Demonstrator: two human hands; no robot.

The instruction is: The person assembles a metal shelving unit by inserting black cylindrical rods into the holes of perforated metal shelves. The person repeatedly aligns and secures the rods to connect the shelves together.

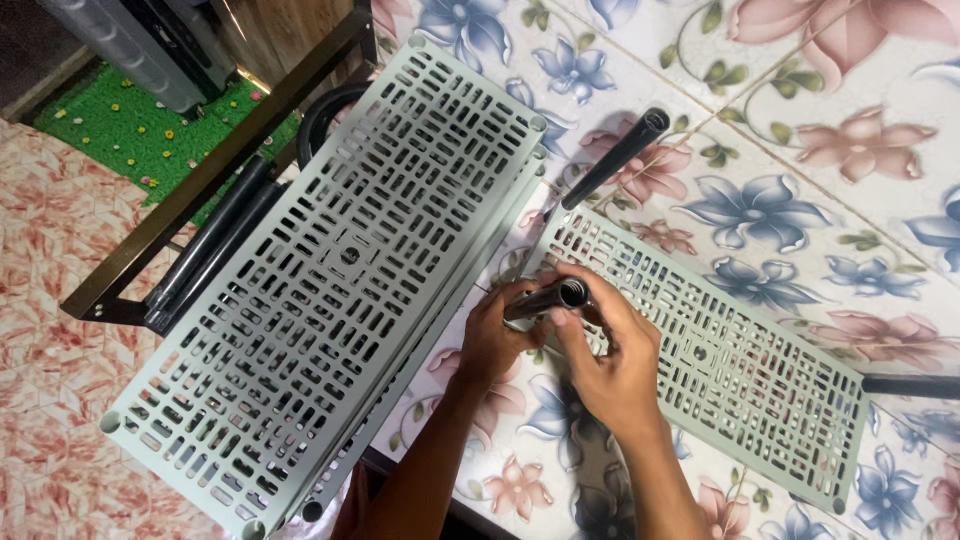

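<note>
Both hands meet over a dark metal tube (545, 298), which lies between them, its open round end pointing up and slightly to the right. The left hand (497, 335) is curled around the lower part of the tube, fingers wrapped shut on it from the left side. The right hand (612, 360) closes on the tube's upper end from the right, thumb and forefinger pinched just beside the open mouth, the remaining fingers bent underneath. Directly beneath and to the right of the right hand lies a pale green slotted shelf panel (720, 350), flat on the flowered tile floor (820, 130); the tube is held over the near-left corner of this panel. Just above the hands, a second dark tube (615, 158) stands up out of the far corner of that same panel, tilted toward the upper right. To the left of the left hand lies a stack of larger pale green slotted panels (330, 270), its long edge just beside the left knuckles. Beyond that stack, well apart from the hands, sits a dark metal frame (215, 170) with more tubes (205, 250) resting against it.
</note>
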